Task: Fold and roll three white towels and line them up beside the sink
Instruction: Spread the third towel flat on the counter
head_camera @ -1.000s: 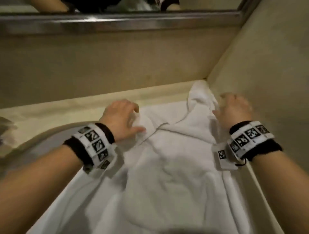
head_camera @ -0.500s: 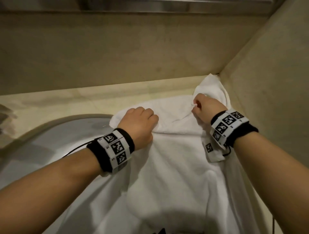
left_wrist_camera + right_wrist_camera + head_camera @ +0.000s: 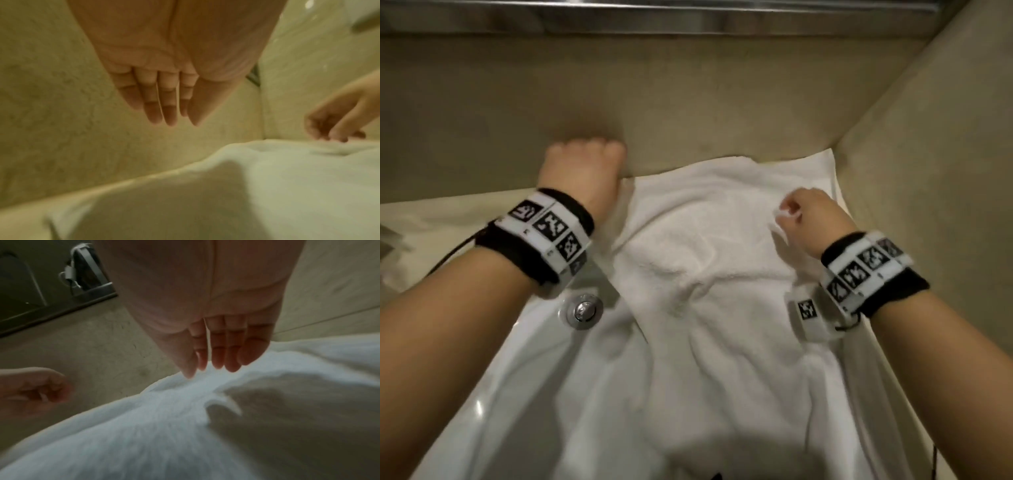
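Note:
One white towel (image 3: 709,308) lies spread over the counter corner, its near part draped into the sink (image 3: 517,394). Its far edge reaches the back wall. My left hand (image 3: 585,164) hovers just left of the towel's far-left corner; its fingers (image 3: 162,105) hang loose and hold nothing. My right hand (image 3: 803,214) is on the towel's far right part, and thumb and fingertips (image 3: 205,366) pinch a small fold of the towel (image 3: 185,418). In the left wrist view the right hand (image 3: 337,126) touches the towel (image 3: 267,178) with curled fingers. No other towels are in view.
The sink's metal drain (image 3: 584,310) shows beside the towel's left edge. A beige back wall (image 3: 688,102) and a side wall (image 3: 945,154) close off the corner. A metal mirror frame (image 3: 688,17) runs along the top. Bare counter (image 3: 448,219) lies left of my left hand.
My left hand has let go of the towel and lifted away toward the back wall. The towel's far edge now lies flatter and farther back. My right hand stays on the far right part.

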Tool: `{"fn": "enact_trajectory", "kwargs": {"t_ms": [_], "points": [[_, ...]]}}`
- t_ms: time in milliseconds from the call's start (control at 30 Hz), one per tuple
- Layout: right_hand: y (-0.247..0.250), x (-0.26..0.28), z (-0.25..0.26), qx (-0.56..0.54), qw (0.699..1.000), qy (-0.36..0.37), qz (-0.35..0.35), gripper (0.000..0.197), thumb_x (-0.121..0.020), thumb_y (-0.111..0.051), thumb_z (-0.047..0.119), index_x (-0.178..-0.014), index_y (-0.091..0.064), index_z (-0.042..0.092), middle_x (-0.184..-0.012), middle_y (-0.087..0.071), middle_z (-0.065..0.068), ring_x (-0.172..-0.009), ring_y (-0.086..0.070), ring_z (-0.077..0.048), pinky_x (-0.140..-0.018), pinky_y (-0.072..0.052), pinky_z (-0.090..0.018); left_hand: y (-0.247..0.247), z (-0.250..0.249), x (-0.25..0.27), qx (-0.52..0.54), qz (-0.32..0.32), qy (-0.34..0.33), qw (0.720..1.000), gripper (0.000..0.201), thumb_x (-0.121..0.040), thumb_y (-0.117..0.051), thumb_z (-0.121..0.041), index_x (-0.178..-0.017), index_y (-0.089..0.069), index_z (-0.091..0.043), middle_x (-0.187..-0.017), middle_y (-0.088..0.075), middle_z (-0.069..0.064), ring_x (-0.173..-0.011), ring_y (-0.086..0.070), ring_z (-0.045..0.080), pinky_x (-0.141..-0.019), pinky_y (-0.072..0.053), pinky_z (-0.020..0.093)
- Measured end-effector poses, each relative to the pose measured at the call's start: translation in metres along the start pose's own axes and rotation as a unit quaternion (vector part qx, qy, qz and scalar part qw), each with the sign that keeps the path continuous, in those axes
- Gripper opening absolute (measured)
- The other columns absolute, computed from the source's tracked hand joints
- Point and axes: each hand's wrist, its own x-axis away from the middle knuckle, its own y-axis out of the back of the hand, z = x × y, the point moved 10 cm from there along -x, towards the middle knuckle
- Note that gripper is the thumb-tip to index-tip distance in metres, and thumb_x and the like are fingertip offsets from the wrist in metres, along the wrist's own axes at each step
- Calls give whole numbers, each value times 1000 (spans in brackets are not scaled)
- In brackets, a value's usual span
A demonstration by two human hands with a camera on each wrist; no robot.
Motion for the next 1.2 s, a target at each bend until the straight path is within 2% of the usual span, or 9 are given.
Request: {"fn": "enact_trajectory", "kwargs": {"t_ms": [133,267,367,500,633,767,833,1033,1200], "points": [[-20,41,-48,67,995,-52,59,20,-84,-57,21,-100,-52,11,-107,-58,-14,-91,-56,-30,-76,-41,-29,-17,-13,56,98,7,-39,994,18,-83,-54,-25,-97,-56,-14,-90,-59,12,-79,-53,31,-68,-41,38],[-24,65,-79,101,989,-94,58,18,-85,-49,13,-103,-51,12,-109,-56,-16,-96,-55,-34,-84,-46,-39,-102,19,115,190,189,111,957,25,-88,-51,-37,-97,-52,-14,-90,-61,7,-78,-57,26,-64,-40,31],[-12,67,-94,138,982,-124,40,17,-84,-46,9,-99,-52,9,-110,-54,-18,-99,-52,-36,-84,-43,-40,-159,13,151,369,280,237,854,55,-86,-54,-43,-128,-42,-9,-118,-59,11,-102,-58,27,-86,-46,36],[-14,79,-88,142,986,-89,20,21,-86,-48,12,-107,-54,9,-112,-53,-18,-102,-52,-37,-87,-44,-41,-163,12,126,532,148,324,768,55,-87,-53,-42,-130,-42,-9,-125,-56,17,-110,-56,34,-93,-46,40],[-33,102,-91,95,991,-91,35,23,-86,-55,17,-108,-53,10,-113,-53,-15,-100,-54,-32,-84,-44,-36,-164,14,116,673,104,361,637,26,-95,-45,-28,-112,-55,-11,-93,-70,5,-88,-61,25,-82,-55,36],[-27,111,-108,101,988,-106,53,18,-88,-51,16,-104,-55,7,-113,-54,-18,-101,-53,-33,-85,-40,-35,-138,49,120,585,81,345,730,34,-93,-48,-31,-115,-52,-6,-112,-62,21,-99,-59,34,-96,-46,48],[-22,115,-101,100,990,-86,49,20,-88,-51,13,-106,-57,7,-115,-54,-18,-103,-53,-34,-88,-42,-35,-118,56,121,523,62,325,785,34,-91,-51,-31,-112,-50,-5,-100,-61,20,-95,-58,34,-93,-47,44],[-14,207,-28,14,998,62,26,8,-84,-56,19,-91,-61,18,-96,-59,-2,-80,-52,-18,-73,-40,-27,-41,-39,177,351,103,140,920,25,-86,-60,-23,-107,-53,-11,-102,-55,11,-92,-55,29,-81,-47,37],[-78,340,8,37,957,211,195,37,-76,-67,40,-108,-57,24,-107,-59,4,-80,-44,-6,-71,-33,-20,-30,-177,300,256,306,-146,905,12,-87,-57,-30,-93,-64,-23,-89,-63,-7,-79,-54,8,-71,-40,19]]}}
